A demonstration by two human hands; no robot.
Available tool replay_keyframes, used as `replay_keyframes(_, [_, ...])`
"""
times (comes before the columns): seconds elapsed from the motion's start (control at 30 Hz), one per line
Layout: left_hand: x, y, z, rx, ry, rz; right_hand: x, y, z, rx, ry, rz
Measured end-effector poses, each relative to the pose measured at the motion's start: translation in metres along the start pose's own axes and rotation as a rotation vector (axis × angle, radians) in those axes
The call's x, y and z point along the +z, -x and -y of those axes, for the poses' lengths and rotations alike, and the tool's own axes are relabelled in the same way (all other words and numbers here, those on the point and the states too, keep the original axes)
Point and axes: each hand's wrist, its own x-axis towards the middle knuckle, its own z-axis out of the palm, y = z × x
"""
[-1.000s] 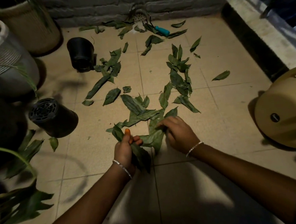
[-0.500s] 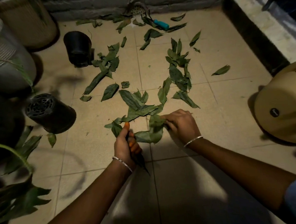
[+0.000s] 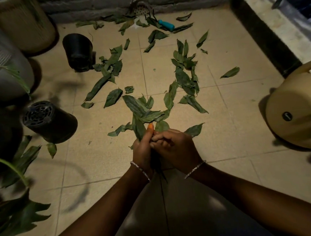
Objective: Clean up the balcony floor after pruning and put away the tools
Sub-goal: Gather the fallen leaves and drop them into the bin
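Several cut green leaves (image 3: 184, 79) lie scattered over the beige tiled floor (image 3: 230, 123). My left hand (image 3: 142, 150) grips a bunch of leaves (image 3: 138, 126) that stick up past its thumb. My right hand (image 3: 173, 148) is pressed against the left one, its fingers curled on the same bunch. A teal-handled tool (image 3: 166, 25) lies among leaves near the far brick wall. A metal scoop (image 3: 140, 8) leans at the foot of that wall.
Two black plastic pots lie tipped over: one (image 3: 78, 51) far left, one (image 3: 49, 121) nearer left. Large planters (image 3: 3, 60) and plant leaves (image 3: 19, 214) crowd the left side. A beige watering can (image 3: 296, 113) stands at the right. A raised ledge (image 3: 277, 28) runs along the far right.
My right hand has drawn in from the floor leaves and closed against my left hand, adding leaves to the bunch. The camera has shifted slightly.
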Motion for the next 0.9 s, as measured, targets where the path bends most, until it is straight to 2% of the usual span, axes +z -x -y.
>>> replay_keyframes(0.1, [-0.013,-0.01,0.005,0.009,-0.033,-0.121,-0.012,0.003,-0.011,0.049,-0.014,-0.02])
replay_keyframes(0.17, [-0.017,-0.012,0.003,0.023,0.022,-0.179,-0.025,0.004,-0.034,0.147,0.098,-0.075])
replay_keyframes(0.2, [-0.018,-0.014,0.001,0.013,0.08,-0.193,-0.033,0.004,-0.048,0.21,0.186,-0.068])
replay_keyframes(0.27, [-0.02,-0.015,-0.005,-0.011,0.173,-0.219,-0.046,0.008,-0.075,0.275,0.339,0.055])
replay_keyframes(0.33, [-0.024,-0.014,-0.009,-0.01,0.235,-0.231,-0.054,0.014,-0.092,0.267,0.428,0.236])
replay_keyframes(0.4, [-0.028,-0.01,-0.011,-0.024,0.25,-0.225,-0.057,0.02,-0.102,0.242,0.494,0.321])
replay_keyframes(0.6, [-0.039,-0.002,-0.014,-0.065,0.183,-0.269,-0.051,0.016,-0.102,0.138,0.663,0.231])
replay_keyframes(0.73, [-0.047,0.003,-0.019,-0.081,0.207,-0.22,-0.038,-0.001,-0.084,0.149,0.511,0.202])
replay_keyframes(0.83, [-0.052,0.006,-0.021,-0.088,0.234,-0.194,-0.02,-0.022,-0.066,0.105,0.388,0.283])
replay_keyframes(0.9, [-0.053,0.007,-0.022,-0.091,0.24,-0.183,-0.002,-0.031,-0.055,0.181,0.353,0.331])
